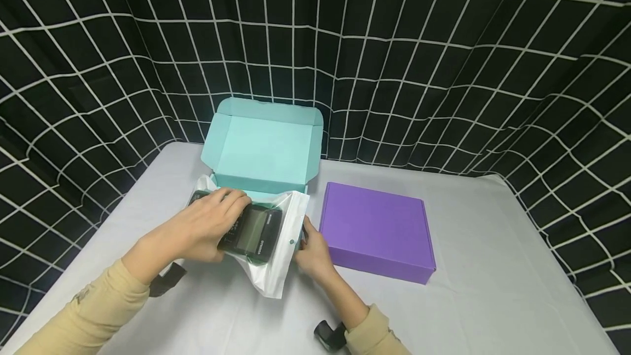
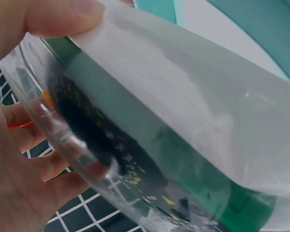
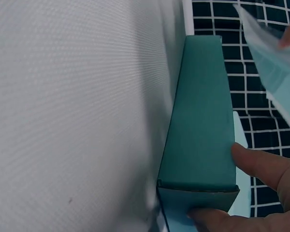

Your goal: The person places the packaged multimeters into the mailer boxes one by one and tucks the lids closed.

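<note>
My left hand (image 1: 212, 224) grips a black digital multimeter (image 1: 253, 232) with a grey screen, packed in a plastic bag (image 1: 291, 234) with a clear front and white back. In the left wrist view the thumb presses the bag's white side, and the other fingers lie across the clear side by the multimeter's dial (image 2: 130, 169). Behind and below the bag stands a teal cardboard box (image 1: 266, 147), its lid raised. My right hand (image 1: 315, 251) holds that box's right front corner; the right wrist view shows its front wall (image 3: 200, 116). The bag hides the box's inside.
A closed purple box (image 1: 377, 229) lies to the right of the teal box, close to my right hand. Both stand on a white-covered table (image 1: 483, 245). A black curtain with a white grid (image 1: 394, 59) hangs behind and at both sides.
</note>
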`<action>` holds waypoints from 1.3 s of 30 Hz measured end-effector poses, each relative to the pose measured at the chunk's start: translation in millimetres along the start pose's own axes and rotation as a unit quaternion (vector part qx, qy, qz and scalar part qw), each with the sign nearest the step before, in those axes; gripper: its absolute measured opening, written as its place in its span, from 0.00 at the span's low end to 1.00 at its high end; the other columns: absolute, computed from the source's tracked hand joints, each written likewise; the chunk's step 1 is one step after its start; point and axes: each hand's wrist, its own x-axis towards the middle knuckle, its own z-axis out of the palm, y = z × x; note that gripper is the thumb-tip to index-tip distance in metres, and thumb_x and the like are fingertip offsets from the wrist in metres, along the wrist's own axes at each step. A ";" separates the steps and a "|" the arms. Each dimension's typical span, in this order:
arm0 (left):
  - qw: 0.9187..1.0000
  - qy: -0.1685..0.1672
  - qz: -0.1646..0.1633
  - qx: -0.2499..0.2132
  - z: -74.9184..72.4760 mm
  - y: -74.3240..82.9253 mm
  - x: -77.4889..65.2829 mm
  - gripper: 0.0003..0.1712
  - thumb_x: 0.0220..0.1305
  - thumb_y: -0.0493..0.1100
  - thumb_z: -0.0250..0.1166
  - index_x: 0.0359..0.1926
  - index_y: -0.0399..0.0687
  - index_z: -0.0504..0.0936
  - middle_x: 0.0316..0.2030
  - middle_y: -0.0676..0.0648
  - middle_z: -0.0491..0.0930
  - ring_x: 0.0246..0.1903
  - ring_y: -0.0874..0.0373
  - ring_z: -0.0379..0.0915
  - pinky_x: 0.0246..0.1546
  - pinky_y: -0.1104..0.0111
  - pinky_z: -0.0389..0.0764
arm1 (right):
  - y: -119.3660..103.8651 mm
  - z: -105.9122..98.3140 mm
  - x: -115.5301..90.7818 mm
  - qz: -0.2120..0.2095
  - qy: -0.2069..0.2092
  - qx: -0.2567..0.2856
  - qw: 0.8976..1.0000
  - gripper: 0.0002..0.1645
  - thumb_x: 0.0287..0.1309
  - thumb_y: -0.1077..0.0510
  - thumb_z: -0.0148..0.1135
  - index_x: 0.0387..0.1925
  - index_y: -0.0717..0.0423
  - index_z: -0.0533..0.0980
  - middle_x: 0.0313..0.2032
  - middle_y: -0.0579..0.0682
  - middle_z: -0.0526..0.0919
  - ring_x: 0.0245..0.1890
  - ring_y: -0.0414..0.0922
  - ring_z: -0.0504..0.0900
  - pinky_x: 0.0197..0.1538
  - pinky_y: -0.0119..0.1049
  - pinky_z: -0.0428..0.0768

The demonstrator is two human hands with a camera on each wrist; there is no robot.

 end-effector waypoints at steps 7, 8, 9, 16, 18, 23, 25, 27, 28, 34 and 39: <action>0.998 -0.039 -0.020 -0.039 12.7 -16.9 16.1 0.56 0.19 0.47 0.80 0.55 0.31 0.66 0.47 0.40 0.70 0.42 0.46 0.69 0.37 0.59 0.81 | 0.7 1.7 0.8 0.003 0.009 -0.005 1.000 0.51 0.40 0.83 0.56 0.69 0.78 0.48 0.69 0.75 0.52 0.69 0.67 0.54 0.66 0.52 0.61; 0.997 -0.047 -0.023 -0.051 14.4 -18.7 18.6 0.56 0.19 0.47 0.80 0.55 0.31 0.66 0.47 0.40 0.70 0.42 0.46 0.69 0.36 0.60 0.80 | 1.1 1.8 1.0 0.003 0.008 -0.002 1.000 0.51 0.41 0.84 0.55 0.69 0.78 0.48 0.69 0.74 0.51 0.69 0.67 0.53 0.66 0.52 0.61; 0.996 -0.054 -0.026 -0.062 15.8 -20.3 21.2 0.56 0.20 0.46 0.80 0.55 0.31 0.65 0.47 0.41 0.69 0.42 0.47 0.69 0.36 0.60 0.80 | 1.1 1.9 1.0 0.004 0.007 0.003 1.000 0.51 0.41 0.83 0.55 0.70 0.78 0.47 0.69 0.74 0.50 0.69 0.67 0.52 0.66 0.52 0.61; 0.988 -0.080 -0.056 -0.117 19.5 -29.2 36.3 0.55 0.20 0.41 0.79 0.56 0.34 0.64 0.46 0.43 0.68 0.41 0.49 0.67 0.34 0.61 0.78 | 0.1 1.3 0.0 0.003 0.005 0.011 1.000 0.52 0.47 0.75 0.65 0.69 0.79 0.46 0.70 0.74 0.50 0.69 0.67 0.52 0.65 0.51 0.63; 0.987 -0.082 -0.060 -0.122 20.4 -30.7 39.7 0.55 0.19 0.41 0.79 0.56 0.34 0.64 0.46 0.43 0.68 0.42 0.49 0.67 0.34 0.61 0.78 | -0.1 1.0 -0.2 0.000 0.007 0.015 1.000 0.52 0.47 0.75 0.66 0.70 0.78 0.47 0.69 0.73 0.51 0.69 0.67 0.53 0.64 0.51 0.64; 0.986 -0.087 -0.064 -0.129 24.1 -33.9 46.0 0.54 0.20 0.40 0.79 0.56 0.36 0.64 0.45 0.44 0.68 0.41 0.49 0.67 0.33 0.62 0.77 | 0.9 0.2 0.6 -0.008 0.013 0.011 1.000 0.52 0.48 0.73 0.67 0.70 0.78 0.48 0.69 0.73 0.52 0.68 0.67 0.54 0.64 0.50 0.65; 0.985 -0.092 -0.065 -0.133 25.7 -34.4 47.6 0.54 0.21 0.40 0.79 0.56 0.36 0.64 0.45 0.45 0.68 0.41 0.50 0.67 0.34 0.62 0.77 | 1.4 -0.2 0.7 -0.018 0.012 0.002 1.000 0.52 0.48 0.72 0.67 0.69 0.78 0.48 0.69 0.74 0.52 0.68 0.67 0.54 0.64 0.50 0.64; 0.983 -0.095 -0.068 -0.139 26.7 -34.8 48.9 0.53 0.21 0.40 0.78 0.56 0.36 0.64 0.46 0.45 0.68 0.41 0.50 0.67 0.34 0.62 0.76 | 2.0 -0.2 0.9 -0.025 0.010 -0.002 1.000 0.52 0.48 0.73 0.68 0.69 0.78 0.48 0.69 0.73 0.52 0.68 0.66 0.55 0.64 0.50 0.64; 0.983 -0.095 -0.070 -0.143 27.0 -35.1 49.5 0.53 0.22 0.40 0.78 0.56 0.36 0.63 0.46 0.45 0.68 0.41 0.50 0.67 0.34 0.62 0.77 | 2.3 -0.2 0.9 -0.029 0.010 -0.005 1.000 0.52 0.47 0.73 0.68 0.69 0.78 0.49 0.69 0.73 0.53 0.68 0.66 0.56 0.64 0.50 0.65; 0.981 -0.086 -0.077 -0.155 27.8 -36.7 51.8 0.53 0.22 0.40 0.78 0.57 0.36 0.64 0.46 0.44 0.68 0.42 0.49 0.68 0.35 0.61 0.78 | 4.7 0.8 -0.7 -0.052 0.018 -0.043 0.998 0.51 0.42 0.76 0.70 0.68 0.76 0.55 0.65 0.72 0.63 0.65 0.66 0.63 0.61 0.50 0.71; 0.981 -0.079 -0.077 -0.159 25.0 -36.6 52.2 0.53 0.23 0.40 0.78 0.57 0.36 0.64 0.46 0.44 0.68 0.43 0.49 0.68 0.36 0.61 0.78 | 5.0 0.5 -0.6 -0.057 0.027 -0.066 0.996 0.47 0.42 0.74 0.71 0.65 0.75 0.61 0.62 0.72 0.69 0.63 0.66 0.67 0.61 0.52 0.72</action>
